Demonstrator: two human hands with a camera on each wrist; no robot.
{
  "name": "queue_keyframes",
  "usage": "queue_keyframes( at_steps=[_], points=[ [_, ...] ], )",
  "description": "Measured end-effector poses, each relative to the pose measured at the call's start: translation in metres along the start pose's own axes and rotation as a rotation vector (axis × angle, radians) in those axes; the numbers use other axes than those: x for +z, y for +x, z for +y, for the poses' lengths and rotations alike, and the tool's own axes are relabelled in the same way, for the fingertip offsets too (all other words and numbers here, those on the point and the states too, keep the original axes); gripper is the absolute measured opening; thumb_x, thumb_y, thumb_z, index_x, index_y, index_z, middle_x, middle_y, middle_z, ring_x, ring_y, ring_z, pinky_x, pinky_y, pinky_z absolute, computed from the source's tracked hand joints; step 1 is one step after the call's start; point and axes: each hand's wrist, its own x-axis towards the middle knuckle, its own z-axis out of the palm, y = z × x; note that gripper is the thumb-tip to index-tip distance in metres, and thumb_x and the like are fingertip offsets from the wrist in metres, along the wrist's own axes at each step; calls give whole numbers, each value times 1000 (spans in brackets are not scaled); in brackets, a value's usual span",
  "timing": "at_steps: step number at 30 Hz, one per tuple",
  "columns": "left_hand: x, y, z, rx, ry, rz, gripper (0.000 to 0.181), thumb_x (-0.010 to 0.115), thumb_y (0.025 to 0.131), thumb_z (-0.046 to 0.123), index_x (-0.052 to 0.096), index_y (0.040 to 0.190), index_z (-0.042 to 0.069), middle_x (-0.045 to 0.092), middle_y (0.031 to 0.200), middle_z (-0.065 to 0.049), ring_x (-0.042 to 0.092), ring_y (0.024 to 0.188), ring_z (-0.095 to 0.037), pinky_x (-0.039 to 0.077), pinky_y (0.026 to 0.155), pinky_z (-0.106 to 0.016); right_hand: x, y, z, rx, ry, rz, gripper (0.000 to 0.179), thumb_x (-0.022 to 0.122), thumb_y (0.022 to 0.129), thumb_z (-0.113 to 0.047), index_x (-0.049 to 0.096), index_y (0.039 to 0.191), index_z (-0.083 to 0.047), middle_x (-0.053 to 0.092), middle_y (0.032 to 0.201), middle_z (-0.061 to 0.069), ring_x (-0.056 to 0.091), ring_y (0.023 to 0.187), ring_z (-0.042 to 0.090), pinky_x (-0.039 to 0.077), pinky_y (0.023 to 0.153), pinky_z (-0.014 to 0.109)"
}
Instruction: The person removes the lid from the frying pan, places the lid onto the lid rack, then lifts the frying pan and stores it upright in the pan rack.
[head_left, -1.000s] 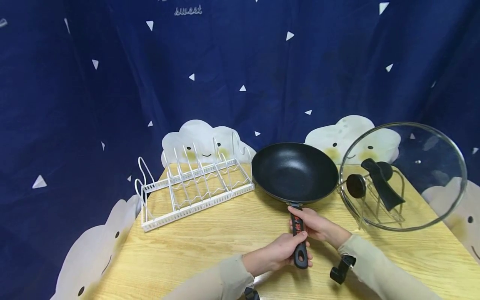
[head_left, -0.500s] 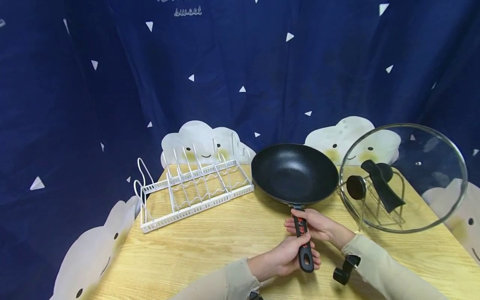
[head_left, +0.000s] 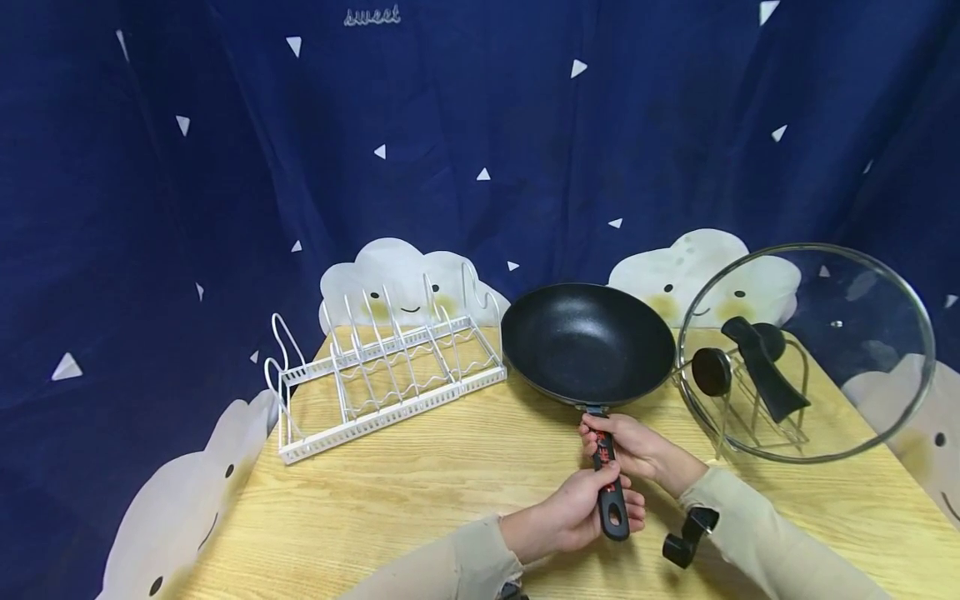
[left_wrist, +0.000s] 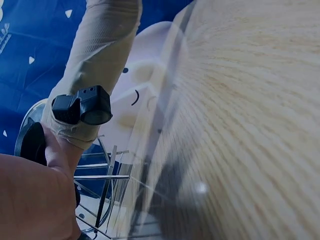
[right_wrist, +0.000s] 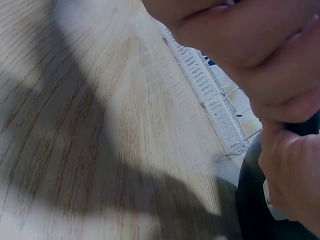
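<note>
A black wok (head_left: 588, 342) with a long black handle (head_left: 603, 458) marked in red lies in front of me, its bowl facing up. My right hand (head_left: 637, 446) grips the handle close to the bowl. Nearer its end, my left hand (head_left: 573, 510) holds it with the thumb on top. The handle's holed tip sticks out past the left hand. In the right wrist view, curled fingers fill the upper right, and the wok's dark side (right_wrist: 250, 190) shows below them. The left wrist view shows the left hand (left_wrist: 35, 200) large at the lower left.
Left of the wok stands a white wire rack (head_left: 390, 417) with upright dividers. At right, a large glass lid (head_left: 847, 458) with a black handle leans tilted on a small metal wire stand (head_left: 806, 367). A wooden table (head_left: 375, 517) reaches back to a blue curtain (head_left: 540, 125).
The handle's end has shifted slightly right together with my left hand. My right hand's fingers, looser half a second ago, are curled round the handle. Rack and lid stay put.
</note>
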Motion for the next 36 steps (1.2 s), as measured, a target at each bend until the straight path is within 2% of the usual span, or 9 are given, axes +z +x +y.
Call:
queue_keyframes(
  at_steps=[3,7,12,17,21,24,36],
  points=[
    [3,1,-2,-11,-32,39,23,35,102,28,47,89,13,52,75,-1,51,63,-9,49,67,-26,0,-1,0,-4,13,-13,32,21,106,-15,46,89,-4,50,76,-2,51,65,5,44,62,14],
    [7,3,-5,-6,-57,114,25,39,101,31,48,84,15,45,68,3,42,55,-7,42,56,-20,0,-1,3,-35,2,-15,30,22,106,-14,45,89,-4,50,76,-2,51,65,4,44,61,14],
    [12,4,-11,84,9,226,26,45,100,31,46,79,15,40,61,4,38,48,-5,39,47,-19,0,-1,6,-57,-4,-24,31,22,106,-15,46,88,-5,50,75,-3,52,64,3,45,59,14],
    [17,5,-16,167,72,300,22,52,96,24,46,78,12,41,57,3,40,44,-6,40,42,-19,1,-1,8,-89,-26,-13,28,24,106,-14,45,90,-4,50,76,-3,51,63,4,45,58,15],
    [17,5,-17,197,118,311,17,55,93,20,51,84,6,43,57,3,42,43,-6,42,41,-20,3,-2,9,-108,-49,10,27,25,106,-14,45,90,-4,50,76,-3,51,63,4,44,58,15],
    [16,4,-19,204,158,295,15,57,92,18,53,88,4,44,57,3,44,43,-7,43,42,-21,4,-4,10,-119,-66,17,27,25,106,-13,45,91,-4,50,76,-3,51,63,4,44,58,16],
    [13,-6,-24,251,260,226,13,58,91,14,53,81,8,48,54,4,47,42,-6,46,41,-21,9,-10,18,-161,-87,2,28,26,105,-12,48,90,-5,51,76,-3,50,64,4,44,59,16]
  ],
)
